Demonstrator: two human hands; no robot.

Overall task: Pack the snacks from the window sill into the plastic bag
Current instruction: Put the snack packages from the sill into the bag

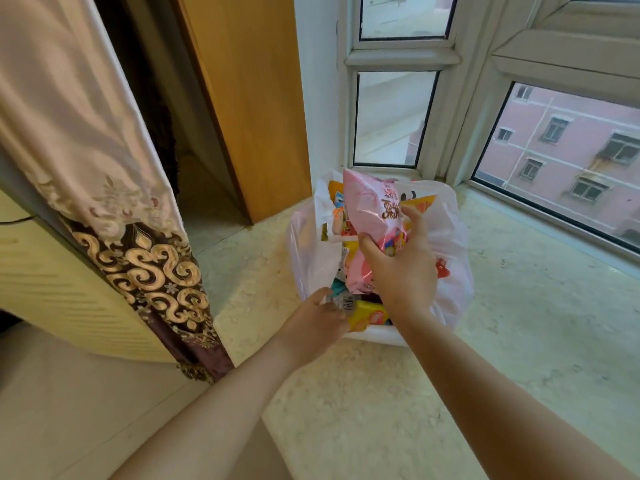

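right hand grips pink snack packet over plastic bag mouth

A single wide-angle view from the person's head looks forward and down along both forearms. It sits close above the window sill, facing the window corner

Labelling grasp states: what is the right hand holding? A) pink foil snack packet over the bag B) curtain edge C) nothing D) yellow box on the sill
A: the right hand grips the pink foil snack packet above the open white translucent plastic bag, while the left hand holds the bag's near rim.
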